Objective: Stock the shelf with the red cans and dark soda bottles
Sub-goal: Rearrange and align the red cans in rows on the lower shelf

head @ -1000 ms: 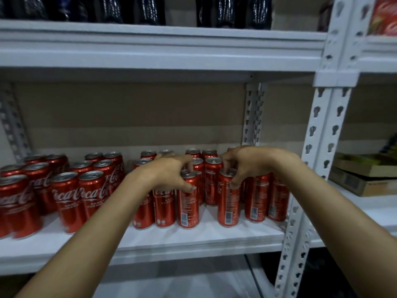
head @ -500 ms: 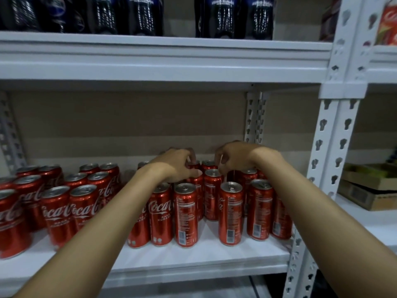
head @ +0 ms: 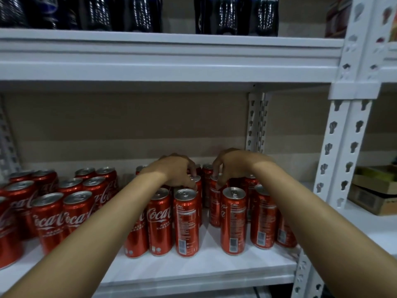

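Note:
Slim red cans point(head: 185, 222) stand in rows on the middle of the white shelf point(head: 193, 269). Both arms reach over the front row. My left hand point(head: 176, 171) curls its fingers over the top of a second-row can point(head: 198, 196). My right hand point(head: 233, 164) pinches the rim of the neighbouring second-row can point(head: 214, 203). A narrow gap runs between the two clusters of cans. Shorter, wider red cans point(head: 49, 220) fill the left of the shelf. Dark soda bottles point(head: 236, 14) line the shelf above, only their lower halves showing.
A white perforated upright point(head: 341, 147) bounds the shelf on the right, and another stands at the back point(head: 257, 121). Cardboard boxes point(head: 373, 190) sit on the neighbouring shelf to the right. The upper shelf's edge point(head: 171, 65) hangs low over the cans.
Both hands left the tops of the front-row cans and reached deeper, onto the second row. The view has tilted upward and drawn closer to the shelf.

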